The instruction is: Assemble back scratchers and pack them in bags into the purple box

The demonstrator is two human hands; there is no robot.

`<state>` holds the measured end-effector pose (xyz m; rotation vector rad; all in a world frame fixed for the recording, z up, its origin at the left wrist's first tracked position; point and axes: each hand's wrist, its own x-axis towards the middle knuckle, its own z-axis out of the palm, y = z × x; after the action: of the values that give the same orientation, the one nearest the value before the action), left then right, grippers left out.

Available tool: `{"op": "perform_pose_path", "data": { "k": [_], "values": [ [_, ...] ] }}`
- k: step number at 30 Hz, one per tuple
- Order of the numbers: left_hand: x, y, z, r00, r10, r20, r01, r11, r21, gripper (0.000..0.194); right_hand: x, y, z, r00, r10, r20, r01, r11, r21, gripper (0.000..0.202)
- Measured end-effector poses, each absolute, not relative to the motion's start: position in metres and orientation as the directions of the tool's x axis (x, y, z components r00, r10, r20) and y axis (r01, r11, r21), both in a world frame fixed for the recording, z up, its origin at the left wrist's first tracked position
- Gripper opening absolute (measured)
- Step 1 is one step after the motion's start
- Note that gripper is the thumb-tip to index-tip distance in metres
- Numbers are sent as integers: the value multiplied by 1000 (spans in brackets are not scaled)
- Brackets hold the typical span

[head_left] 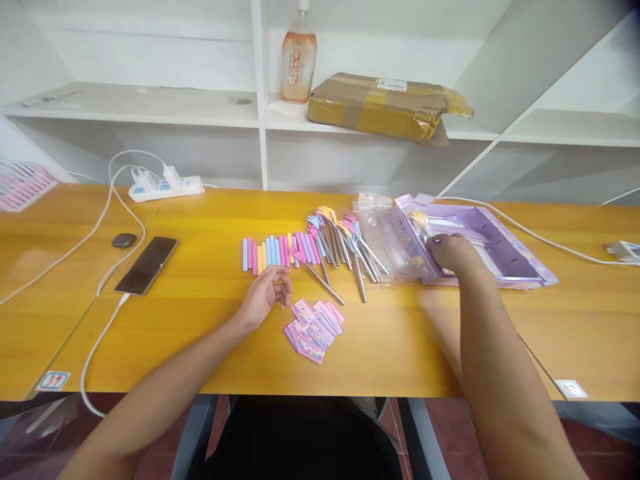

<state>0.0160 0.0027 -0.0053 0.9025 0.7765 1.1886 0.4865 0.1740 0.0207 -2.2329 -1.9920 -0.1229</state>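
Observation:
My left hand (267, 293) hovers over the table, fingers loosely curled and apart, nothing in it. Just beyond it lies a row of pink, blue, yellow and purple handle sleeves (273, 252). A pile of back scratchers (340, 240) with small coloured hand-shaped heads and metal rods lies right of the row; one pink-headed back scratcher (325, 283) points towards me. My right hand (447, 253) reaches into the left side of a purple box (515, 233). Its fingers, partly hidden, close around a yellow-headed back scratcher (419, 219). Small printed cards (313, 330) lie between my hands.
Clear plastic bags (383, 233) lie against the box. To the left are a phone (147, 265) on a white cable, a dark mouse-like object (124, 240) and a power strip (167, 188). The shelf above holds a bottle (299, 63) and a taped carton (380, 103).

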Motion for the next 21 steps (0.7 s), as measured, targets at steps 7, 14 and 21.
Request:
{"op": "perform_pose_path", "data": {
  "k": [7,14,21],
  "values": [
    [14,6,-9,185,982,-28,-361,94,928,42,486,183,34,280,960,31,957,-276,-94,31],
    [9,9,-9,98,995,9,-265,17,964,39,464,175,39,305,929,208,945,-268,-187,41],
    [12,7,-9,151,988,34,-29,-30,999,27,369,142,35,-35,894,448,955,161,-248,28]
  ]
}}
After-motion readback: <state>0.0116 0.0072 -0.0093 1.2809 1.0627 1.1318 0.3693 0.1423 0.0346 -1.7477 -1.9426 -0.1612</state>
